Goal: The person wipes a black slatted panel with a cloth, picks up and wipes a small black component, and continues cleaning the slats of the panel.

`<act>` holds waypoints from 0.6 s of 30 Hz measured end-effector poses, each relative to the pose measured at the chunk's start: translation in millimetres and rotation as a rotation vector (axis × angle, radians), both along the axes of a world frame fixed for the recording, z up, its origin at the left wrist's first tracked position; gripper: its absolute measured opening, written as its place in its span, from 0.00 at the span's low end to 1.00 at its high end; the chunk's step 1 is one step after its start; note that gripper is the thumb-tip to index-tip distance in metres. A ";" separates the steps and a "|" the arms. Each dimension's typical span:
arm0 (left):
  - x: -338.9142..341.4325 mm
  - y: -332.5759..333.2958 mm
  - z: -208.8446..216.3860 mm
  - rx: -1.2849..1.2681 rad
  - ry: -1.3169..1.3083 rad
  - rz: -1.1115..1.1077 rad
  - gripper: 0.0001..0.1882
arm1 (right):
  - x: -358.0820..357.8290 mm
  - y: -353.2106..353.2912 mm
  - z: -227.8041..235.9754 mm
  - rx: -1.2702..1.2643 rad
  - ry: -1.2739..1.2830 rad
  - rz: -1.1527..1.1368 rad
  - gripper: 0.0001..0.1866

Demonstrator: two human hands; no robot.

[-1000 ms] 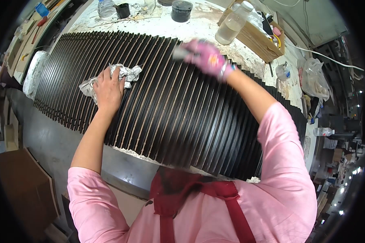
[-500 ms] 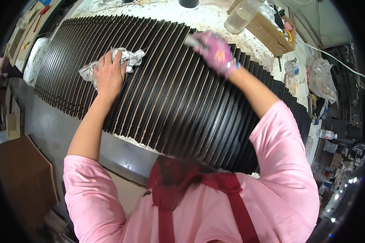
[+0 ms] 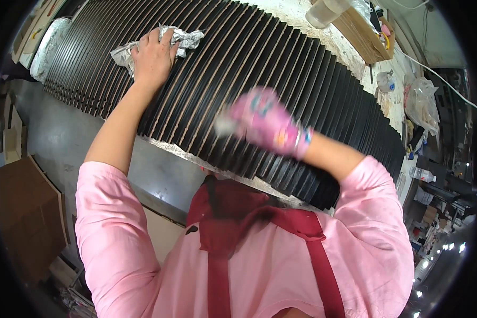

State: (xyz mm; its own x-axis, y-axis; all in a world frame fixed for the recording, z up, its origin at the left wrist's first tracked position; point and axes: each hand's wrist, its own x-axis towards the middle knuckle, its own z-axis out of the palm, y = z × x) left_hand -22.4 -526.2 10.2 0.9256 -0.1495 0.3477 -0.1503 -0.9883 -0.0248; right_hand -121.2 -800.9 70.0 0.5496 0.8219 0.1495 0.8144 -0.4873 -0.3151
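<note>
Many long black strips (image 3: 281,69) lie side by side across the table, with pale lines between several of them. My bare left hand (image 3: 155,61) is closed over a crumpled grey-white rag (image 3: 185,38), pressing it onto the strips at the far left. Over the middle of the strips is my right hand (image 3: 265,122), in a pink glove with a flower pattern. Its fingers close on a small whitish pad (image 3: 225,125), blurred by motion, so its exact kind cannot be made out.
At the back right stand a translucent container (image 3: 326,13) and a wooden box (image 3: 358,34) of odds and ends. A clear plastic bag (image 3: 423,103) hangs at the right edge. A wrapped silvery roll (image 3: 50,50) borders the left end; brown boards (image 3: 26,212) stand lower left.
My right hand has swept with the pad from the far edge of the strips toward me and slightly left. My left hand stays on the rag. The whole view has shifted.
</note>
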 end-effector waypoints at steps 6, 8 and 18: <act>6.3 1.2 -7.1 0.021 -0.099 -0.017 0.21 | 5.1 -15.2 4.3 0.352 0.153 -0.049 0.21; 15.2 0.3 -9.6 0.074 -0.079 -0.013 0.23 | 29.3 -25.6 -12.1 0.153 0.030 -0.286 0.21; 21.3 1.3 21.0 -0.121 -0.070 -0.126 0.20 | 12.0 -37.9 24.3 0.428 0.245 -0.238 0.22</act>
State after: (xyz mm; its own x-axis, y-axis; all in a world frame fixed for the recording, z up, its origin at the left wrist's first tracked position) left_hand -1.1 -524.9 31.2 0.8752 -0.2156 0.4331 -0.2751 -0.9582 0.0788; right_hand -109.2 -838.9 94.3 0.7741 0.5641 0.2874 0.5748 -0.4360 -0.6925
